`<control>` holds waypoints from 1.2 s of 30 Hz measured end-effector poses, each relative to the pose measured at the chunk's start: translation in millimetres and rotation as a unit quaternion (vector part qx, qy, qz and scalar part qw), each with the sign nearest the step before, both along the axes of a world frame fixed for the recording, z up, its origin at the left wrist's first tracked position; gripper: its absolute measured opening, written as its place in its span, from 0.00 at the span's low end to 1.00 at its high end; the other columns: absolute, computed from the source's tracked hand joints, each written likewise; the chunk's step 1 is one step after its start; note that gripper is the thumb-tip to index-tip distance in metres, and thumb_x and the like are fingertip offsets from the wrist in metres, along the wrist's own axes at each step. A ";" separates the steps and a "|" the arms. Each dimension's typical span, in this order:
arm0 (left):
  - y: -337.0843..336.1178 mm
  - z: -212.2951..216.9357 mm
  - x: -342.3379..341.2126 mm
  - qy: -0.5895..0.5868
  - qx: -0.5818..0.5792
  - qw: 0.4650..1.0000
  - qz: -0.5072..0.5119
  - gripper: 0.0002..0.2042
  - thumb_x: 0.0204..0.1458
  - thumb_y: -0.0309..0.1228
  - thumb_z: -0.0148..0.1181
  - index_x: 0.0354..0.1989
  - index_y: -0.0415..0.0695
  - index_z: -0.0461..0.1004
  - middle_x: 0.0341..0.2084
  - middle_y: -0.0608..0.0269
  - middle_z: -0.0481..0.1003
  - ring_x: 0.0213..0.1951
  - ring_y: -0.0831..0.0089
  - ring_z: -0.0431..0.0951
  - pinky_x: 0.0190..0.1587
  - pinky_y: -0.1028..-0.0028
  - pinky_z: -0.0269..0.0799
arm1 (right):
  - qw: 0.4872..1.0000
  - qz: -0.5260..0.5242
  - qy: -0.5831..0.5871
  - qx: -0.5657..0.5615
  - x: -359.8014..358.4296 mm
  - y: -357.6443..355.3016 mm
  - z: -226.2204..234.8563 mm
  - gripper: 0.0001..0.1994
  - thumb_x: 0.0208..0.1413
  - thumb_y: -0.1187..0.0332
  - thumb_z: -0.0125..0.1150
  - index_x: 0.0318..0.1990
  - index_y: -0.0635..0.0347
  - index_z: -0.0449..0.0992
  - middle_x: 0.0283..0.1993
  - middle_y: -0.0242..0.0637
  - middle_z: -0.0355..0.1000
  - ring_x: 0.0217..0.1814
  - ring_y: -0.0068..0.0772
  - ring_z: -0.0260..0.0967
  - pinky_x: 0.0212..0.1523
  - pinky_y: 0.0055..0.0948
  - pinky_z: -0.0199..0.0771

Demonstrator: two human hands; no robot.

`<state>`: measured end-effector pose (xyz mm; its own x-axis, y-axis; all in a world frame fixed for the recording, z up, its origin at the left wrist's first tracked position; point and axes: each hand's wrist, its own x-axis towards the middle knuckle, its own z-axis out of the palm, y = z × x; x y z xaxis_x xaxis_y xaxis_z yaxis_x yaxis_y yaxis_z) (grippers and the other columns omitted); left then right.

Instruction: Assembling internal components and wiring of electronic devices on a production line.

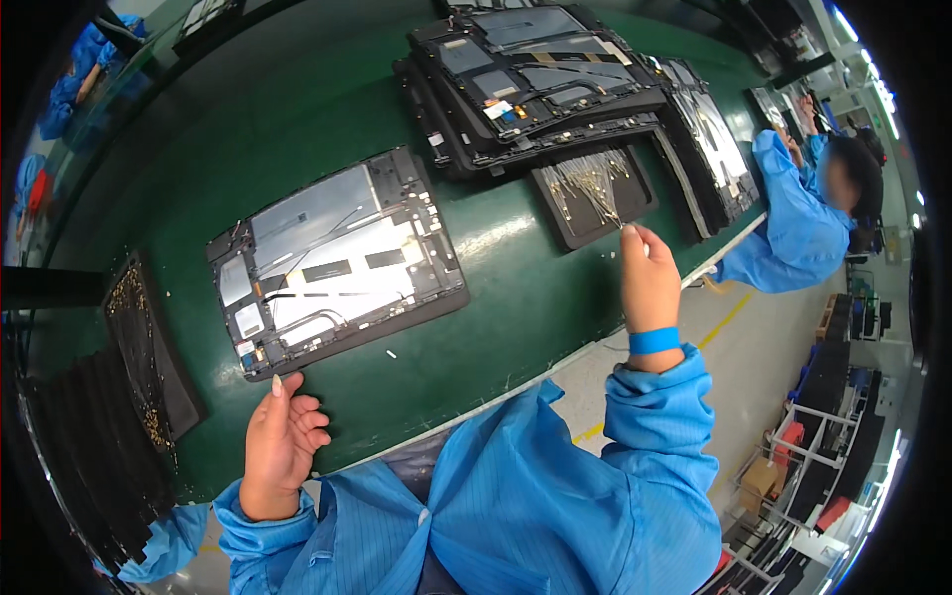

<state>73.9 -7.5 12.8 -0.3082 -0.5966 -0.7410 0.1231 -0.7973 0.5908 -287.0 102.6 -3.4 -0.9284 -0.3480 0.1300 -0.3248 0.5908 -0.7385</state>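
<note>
A flat tablet-like electronic assembly (342,283) with silver plates, black strips and thin cables lies face up on a dark backing at left centre. Beside its near left corner is my left hand (280,441), palm turned up, fingers loosely curled and apart, with nothing seen in it. My right hand (651,288), with a blue band at the wrist, pinches at the near end of a bundle of thin pale cables (590,178). They lie fanned out in a small black tray (563,230). How many cables are between the fingertips is hidden.
Stacked similar assemblies (535,74) stand behind the tray, with more (714,139) at their right. At far left, a dark tray (149,347) carries small gold-coloured bits near several black pads (79,446). A co-worker in blue (793,218) sits at right along the green table (496,297).
</note>
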 end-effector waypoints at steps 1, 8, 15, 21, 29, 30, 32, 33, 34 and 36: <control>-0.9 0.0 -0.2 -0.014 -0.003 1.000 -0.005 0.16 0.52 0.41 0.42 0.40 0.40 0.62 0.21 0.62 0.69 0.21 0.74 0.72 0.18 0.78 0.70 | 1.000 -0.004 0.000 0.001 -0.9 0.6 3.0 0.17 0.46 0.59 0.52 0.36 0.65 0.70 0.26 0.39 0.69 0.26 0.30 0.66 0.28 0.25 0.65; -0.9 0.9 -5.8 -0.057 -0.009 0.998 -0.018 0.15 0.51 0.39 0.44 0.39 0.40 0.62 0.20 0.64 0.69 0.20 0.76 0.71 0.18 0.79 0.69 | 0.940 -0.041 -0.332 -0.066 -10.7 -8.7 -0.3 0.15 0.45 0.60 0.52 0.35 0.62 0.68 0.27 0.29 0.64 0.21 0.18 0.55 0.15 0.18 0.56; 4.6 3.9 -14.5 -0.108 -0.042 0.992 -0.048 0.15 0.51 0.39 0.45 0.39 0.40 0.63 0.21 0.66 0.67 0.20 0.80 0.69 0.19 0.80 0.68 | 0.941 -0.052 -0.331 -0.048 -12.1 -9.4 3.5 0.15 0.46 0.59 0.52 0.35 0.61 0.68 0.28 0.29 0.65 0.20 0.18 0.55 0.16 0.18 0.56; 4.5 1.8 -11.9 -0.112 -0.027 0.992 -0.057 0.17 0.51 0.39 0.45 0.42 0.39 0.62 0.22 0.66 0.66 0.22 0.80 0.68 0.21 0.80 0.68 | 0.921 -0.056 -0.355 -0.148 -10.9 0.8 3.7 0.15 0.47 0.59 0.50 0.34 0.64 0.68 0.29 0.31 0.65 0.20 0.19 0.56 0.16 0.18 0.57; 12.8 34.5 -47.6 -0.203 -0.775 0.509 -0.315 0.17 0.37 0.30 0.59 0.38 0.38 0.67 0.33 0.56 0.67 0.36 0.62 0.68 0.42 0.65 0.64 | 0.800 0.581 -0.119 -0.090 83.9 4.8 48.7 0.03 0.42 0.73 0.55 0.26 0.61 0.69 0.21 0.38 0.66 0.23 0.33 0.63 0.25 0.27 0.64; 15.2 37.0 -52.7 -0.158 -0.789 0.505 -0.314 0.18 0.35 0.28 0.59 0.37 0.38 0.67 0.33 0.56 0.67 0.38 0.62 0.68 0.44 0.65 0.63 | 0.707 0.645 -0.266 -0.114 95.9 -4.2 54.1 0.03 0.41 0.74 0.55 0.24 0.61 0.69 0.20 0.38 0.65 0.23 0.35 0.63 0.25 0.27 0.64; 16.9 35.0 -57.8 -0.082 -0.756 0.547 -0.350 0.17 0.34 0.27 0.59 0.37 0.39 0.67 0.31 0.57 0.68 0.36 0.64 0.69 0.41 0.67 0.64 | 0.652 0.676 -0.328 -0.102 111.8 -17.5 58.3 0.02 0.41 0.73 0.55 0.24 0.60 0.69 0.19 0.37 0.64 0.23 0.34 0.63 0.24 0.26 0.64; 16.2 34.1 -56.5 0.007 -0.715 0.585 -0.383 0.17 0.34 0.26 0.59 0.36 0.40 0.68 0.29 0.57 0.69 0.33 0.65 0.70 0.38 0.69 0.66 | 0.601 0.696 -0.384 -0.084 116.7 -22.5 59.0 0.02 0.42 0.73 0.55 0.23 0.60 0.69 0.18 0.37 0.64 0.22 0.34 0.63 0.24 0.26 0.64; 17.8 33.7 -53.6 0.001 -0.715 0.586 -0.382 0.17 0.34 0.26 0.59 0.36 0.40 0.68 0.29 0.57 0.69 0.33 0.65 0.70 0.38 0.69 0.66 | 0.596 0.699 -0.386 -0.085 118.4 -24.7 57.2 0.02 0.42 0.73 0.55 0.23 0.60 0.69 0.18 0.37 0.64 0.22 0.34 0.63 0.24 0.26 0.64; 20.4 32.7 -48.3 -0.070 -0.680 0.632 -0.365 0.15 0.34 0.26 0.59 0.34 0.41 0.68 0.22 0.61 0.70 0.27 0.68 0.71 0.29 0.72 0.68 | 0.624 0.652 -0.426 -0.063 121.4 -29.3 50.3 0.03 0.42 0.72 0.56 0.23 0.61 0.69 0.19 0.36 0.65 0.22 0.31 0.63 0.23 0.25 0.63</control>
